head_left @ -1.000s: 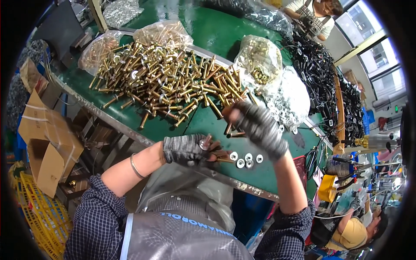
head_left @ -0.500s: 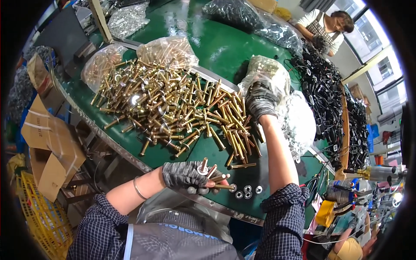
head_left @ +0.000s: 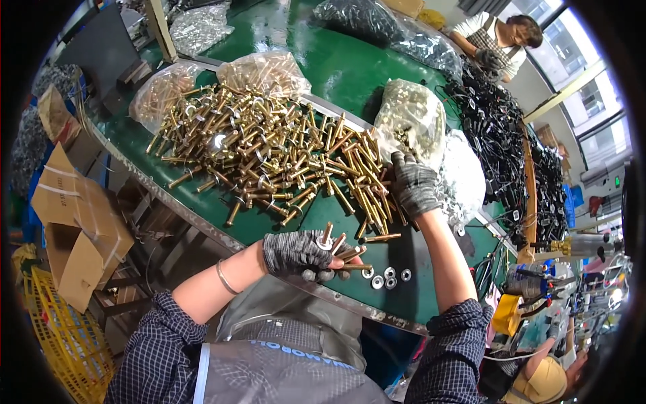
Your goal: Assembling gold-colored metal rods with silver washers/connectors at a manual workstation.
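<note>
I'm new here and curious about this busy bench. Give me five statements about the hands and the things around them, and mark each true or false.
1. The left hand, in a grey striped knit glove, holds several gold-coloured metal bolts. True.
2. A clear plastic bag with small gold-coloured parts in it stands just beyond the right hand. True.
3. The right hand is bare. False: it wears a striped knit glove too.
4. All the gold-coloured bolts are bagged. False: a large heap of them lies loose on the green tabletop.
5. Small round silver-coloured metal rings lie to the right of the left hand. True.
</note>
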Available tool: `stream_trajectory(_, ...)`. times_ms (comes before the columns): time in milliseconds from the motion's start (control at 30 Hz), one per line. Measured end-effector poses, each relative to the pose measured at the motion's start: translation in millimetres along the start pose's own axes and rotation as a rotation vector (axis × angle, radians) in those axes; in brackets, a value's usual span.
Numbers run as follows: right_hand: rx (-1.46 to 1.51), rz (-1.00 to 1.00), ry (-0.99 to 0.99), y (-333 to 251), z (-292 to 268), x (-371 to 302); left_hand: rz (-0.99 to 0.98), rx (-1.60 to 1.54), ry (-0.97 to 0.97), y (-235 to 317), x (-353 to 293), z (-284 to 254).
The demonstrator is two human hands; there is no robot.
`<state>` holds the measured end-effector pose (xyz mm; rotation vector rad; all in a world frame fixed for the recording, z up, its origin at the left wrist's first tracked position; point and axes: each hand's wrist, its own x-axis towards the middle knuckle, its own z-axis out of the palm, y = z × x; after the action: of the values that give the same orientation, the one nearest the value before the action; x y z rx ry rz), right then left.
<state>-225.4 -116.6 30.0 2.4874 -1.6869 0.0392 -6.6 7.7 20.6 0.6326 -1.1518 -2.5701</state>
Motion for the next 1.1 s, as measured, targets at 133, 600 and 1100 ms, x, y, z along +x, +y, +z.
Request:
stream_trajectory(133,0.066,-0.137,0.211,6,3,-46,-0.001,0.042,0.033,3,-5,6)
stream_trajectory(600,0.601,0.093,0.031,43,-23,-136,-0.153,0.094,0.092,5,6,19)
stream_trajectory(1100,0.642,0.059,-0.161,15,-24,-110,-0.188,0.163,0.193,-1,8,16)
